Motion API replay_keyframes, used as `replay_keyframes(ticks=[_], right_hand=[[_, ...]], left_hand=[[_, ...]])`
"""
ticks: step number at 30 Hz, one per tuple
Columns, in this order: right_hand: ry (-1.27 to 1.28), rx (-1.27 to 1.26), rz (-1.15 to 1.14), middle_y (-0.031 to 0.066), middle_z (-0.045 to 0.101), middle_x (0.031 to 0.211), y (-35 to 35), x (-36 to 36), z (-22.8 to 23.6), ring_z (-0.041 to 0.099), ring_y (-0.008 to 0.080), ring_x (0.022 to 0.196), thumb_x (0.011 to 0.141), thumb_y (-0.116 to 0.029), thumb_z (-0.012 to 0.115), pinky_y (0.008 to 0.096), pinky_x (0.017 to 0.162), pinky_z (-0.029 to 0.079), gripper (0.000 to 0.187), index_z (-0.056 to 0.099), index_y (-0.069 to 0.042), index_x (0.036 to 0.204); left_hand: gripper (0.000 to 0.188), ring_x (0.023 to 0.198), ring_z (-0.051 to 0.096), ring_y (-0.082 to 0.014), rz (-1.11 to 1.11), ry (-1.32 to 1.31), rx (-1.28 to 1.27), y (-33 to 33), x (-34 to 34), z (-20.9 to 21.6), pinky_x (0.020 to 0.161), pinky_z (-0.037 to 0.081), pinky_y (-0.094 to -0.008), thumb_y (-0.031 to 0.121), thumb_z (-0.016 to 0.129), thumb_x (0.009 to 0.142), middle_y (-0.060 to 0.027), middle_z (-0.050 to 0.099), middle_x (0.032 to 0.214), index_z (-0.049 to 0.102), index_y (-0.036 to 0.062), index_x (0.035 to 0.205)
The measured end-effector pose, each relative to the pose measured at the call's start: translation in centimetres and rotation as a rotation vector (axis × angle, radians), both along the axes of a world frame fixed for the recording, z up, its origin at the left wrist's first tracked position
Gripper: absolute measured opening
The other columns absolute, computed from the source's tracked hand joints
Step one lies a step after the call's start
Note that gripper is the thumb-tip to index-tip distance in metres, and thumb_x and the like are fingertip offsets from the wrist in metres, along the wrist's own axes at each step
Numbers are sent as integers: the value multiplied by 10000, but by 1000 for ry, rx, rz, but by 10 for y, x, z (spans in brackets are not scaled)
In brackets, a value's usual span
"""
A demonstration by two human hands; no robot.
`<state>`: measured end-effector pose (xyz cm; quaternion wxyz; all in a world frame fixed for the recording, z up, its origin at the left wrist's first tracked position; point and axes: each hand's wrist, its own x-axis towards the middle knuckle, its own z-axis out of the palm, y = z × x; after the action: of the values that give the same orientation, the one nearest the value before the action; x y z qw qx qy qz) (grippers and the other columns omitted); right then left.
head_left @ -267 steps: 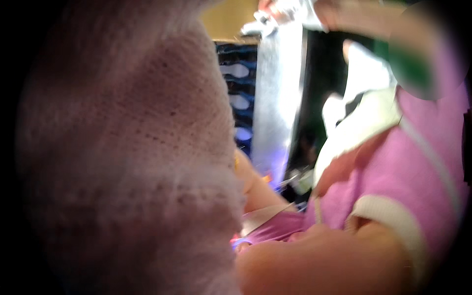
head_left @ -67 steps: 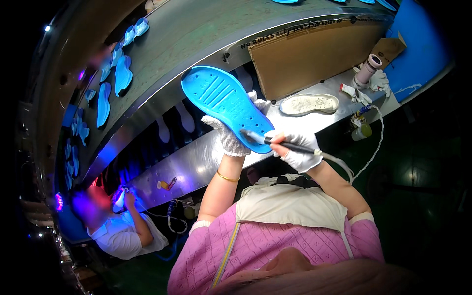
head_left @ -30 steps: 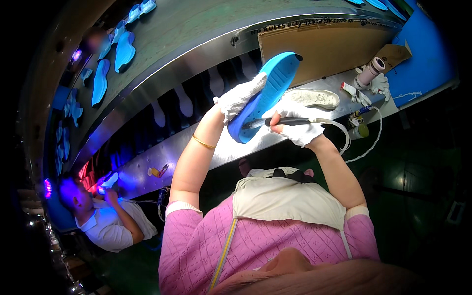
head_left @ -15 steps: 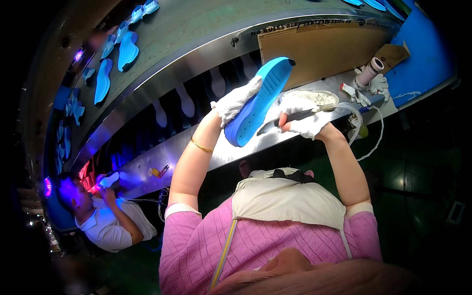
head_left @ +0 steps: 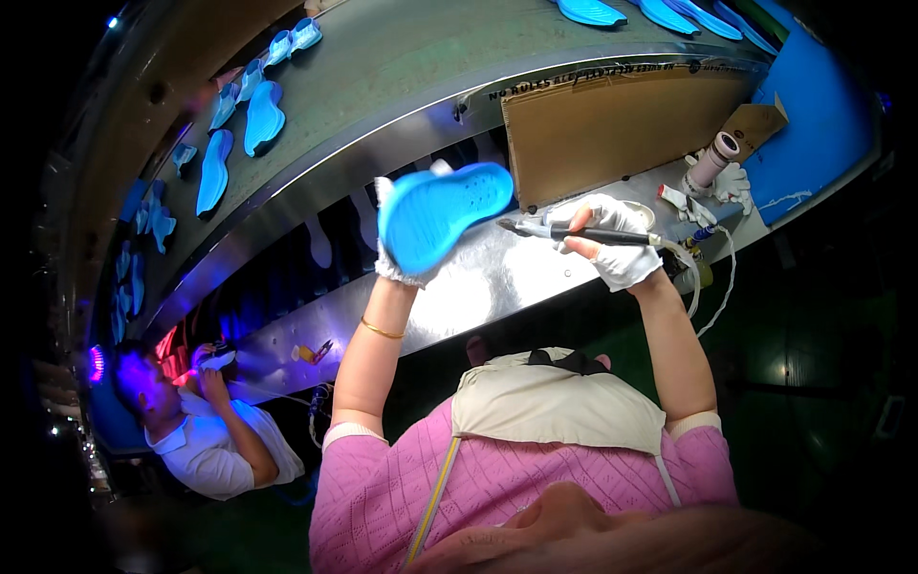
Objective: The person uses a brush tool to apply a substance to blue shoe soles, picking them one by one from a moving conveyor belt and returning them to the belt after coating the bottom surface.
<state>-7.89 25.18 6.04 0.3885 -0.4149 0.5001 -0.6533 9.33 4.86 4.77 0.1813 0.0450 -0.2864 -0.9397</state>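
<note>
In a white glove, my left hand (head_left: pixel 386 258) grips a bright blue shoe sole (head_left: pixel 442 212), whose broad face shows over the metal ledge. Most of the left fingers are behind the sole. My right hand (head_left: pixel 612 239), gloved in white with bare fingertips showing, is closed around a brush (head_left: pixel 601 235) with a black handle. Its dark tip points left toward the sole, a short gap away. A pale tube (head_left: pixel 681 256) runs from the handle's rear end. Beyond the right hand, a pale oval dish (head_left: pixel 646 214) is partly hidden.
Past the ledge (head_left: pixel 535 277), a belt (head_left: pixel 382 72) carries several blue soles (head_left: pixel 264 117) and straps. A cardboard sheet (head_left: pixel 622 129) leans behind the ledge. Right of it are a pink flask (head_left: pixel 712 163) and gloves (head_left: pixel 734 187). At left sits a co-worker (head_left: pixel 215 430).
My left hand has moved left and turned the sole, so its broad face now shows differently. My right hand has shifted slightly right, with the brush more level. Soles on the belt have moved rightward.
</note>
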Motion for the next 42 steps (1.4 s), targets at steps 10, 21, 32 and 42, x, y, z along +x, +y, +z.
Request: replay_keyframes(ticks=[10,21,32,42], right_hand=[[114,-174,-358,49,608,741,-8,6,-32,576,83,639,768,31,641,211,589,467,136,537,-12,845],[-53,-98,-183,33,588,732,-4,33,-19,567,70,636,781,29,616,208,586,466,157,541,-24,907],[477,-186,-330,45,587,742,-7,48,-38,569,80,655,757,33,645,215,586,466,149,573,-25,873],[174,35,-141,73,640,821,2,32,-25,631,120,719,806,-23,640,239,653,507,112,594,2,904]], left_hand=[[522,1133,504,-344,-221,96,383,70,-8,-45,1048,322,-468,303,478,898,-201,490,1254,383,-2,1310],[749,974,565,-260,30,-40,240,69,-35,-81,861,492,-399,653,427,820,-147,550,1115,405,46,1257],[759,1008,560,-282,62,29,188,57,-35,-57,902,453,-416,666,369,835,-155,549,1160,429,42,1263],[864,1078,523,-311,87,132,192,62,-22,-38,944,425,-457,712,392,788,-185,508,1221,373,24,1310]])
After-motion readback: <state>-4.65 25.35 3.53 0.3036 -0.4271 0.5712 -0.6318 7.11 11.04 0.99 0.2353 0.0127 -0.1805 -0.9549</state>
